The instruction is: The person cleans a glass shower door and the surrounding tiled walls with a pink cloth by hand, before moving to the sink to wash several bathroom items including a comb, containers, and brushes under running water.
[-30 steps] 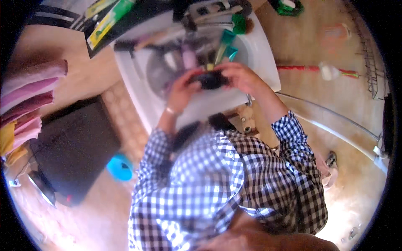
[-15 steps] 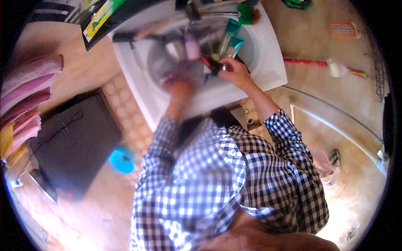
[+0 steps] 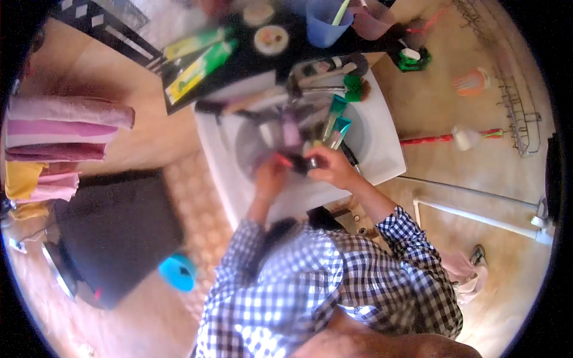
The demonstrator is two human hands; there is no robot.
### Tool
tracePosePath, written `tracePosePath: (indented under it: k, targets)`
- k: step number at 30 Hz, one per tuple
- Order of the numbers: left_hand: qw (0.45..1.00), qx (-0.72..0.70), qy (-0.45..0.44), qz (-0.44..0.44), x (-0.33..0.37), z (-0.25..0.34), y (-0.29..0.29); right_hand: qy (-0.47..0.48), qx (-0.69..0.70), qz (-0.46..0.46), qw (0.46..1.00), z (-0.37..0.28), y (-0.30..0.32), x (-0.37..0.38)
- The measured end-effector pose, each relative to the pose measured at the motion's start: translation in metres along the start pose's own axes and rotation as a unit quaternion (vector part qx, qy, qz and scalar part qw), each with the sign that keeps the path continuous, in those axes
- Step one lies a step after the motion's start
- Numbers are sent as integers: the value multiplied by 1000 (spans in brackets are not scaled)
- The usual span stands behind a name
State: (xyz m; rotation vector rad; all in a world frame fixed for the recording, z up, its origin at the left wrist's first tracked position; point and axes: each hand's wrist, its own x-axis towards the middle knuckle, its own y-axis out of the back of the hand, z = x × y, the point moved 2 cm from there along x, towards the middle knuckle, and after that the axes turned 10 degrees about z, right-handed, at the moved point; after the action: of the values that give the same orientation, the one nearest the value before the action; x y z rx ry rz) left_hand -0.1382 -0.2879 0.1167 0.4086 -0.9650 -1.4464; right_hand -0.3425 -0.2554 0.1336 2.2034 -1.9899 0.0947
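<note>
Over the white washbasin [image 3: 391, 134], my right hand [image 3: 333, 169] is closed on a small dark object with a red end [image 3: 298, 163], whose kind I cannot make out. My left hand [image 3: 271, 180], somewhat blurred, pinches at its red end. Beyond the hands, a purple bottle or tube [image 3: 290, 131] lies among blurred things in the basin. Right of it are a teal tube [image 3: 335, 108] and a second teal tube [image 3: 341, 130]. A slim black item [image 3: 350, 156] lies beside my right hand. A round brush with green bristles [image 3: 356, 88] rests at the basin's far edge.
A black counter behind the basin bears a blue cup [image 3: 327, 27], a pink cup [image 3: 373, 21], a round tin [image 3: 271, 40] and yellow-green boxes [image 3: 200, 70]. Towels [image 3: 68, 128] hang at left, above a dark box-like surface [image 3: 119, 232]. A light-blue object [image 3: 177, 272] is near the floor.
My left hand has come up and right from inside the basin to the red end of the object in my right hand. The view has tilted, showing more of the counter.
</note>
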Motion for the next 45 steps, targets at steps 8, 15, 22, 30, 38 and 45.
tracePosePath:
  k: [8,15,22,30,38,45]
  targets:
    - [991,36,-122,48,-17,-28,-22,190,-46,184,963,-124,114,24]
    - [979,77,-147,116,-30,-40,-8,176,-28,227,958,-144,136,35]
    - [976,41,-183,107,-17,-36,-5,183,-130,214,951,-99,110,72]
    - [977,67,-169,108,-14,-35,-23,275,-341,250,864,-96,73,125]
    - [969,34,-203,140,-9,-31,-41,417,-395,299,762,-92,83,144]
    - [971,49,-195,126,0,-23,-32,429,-439,336,715,-106,78,143]
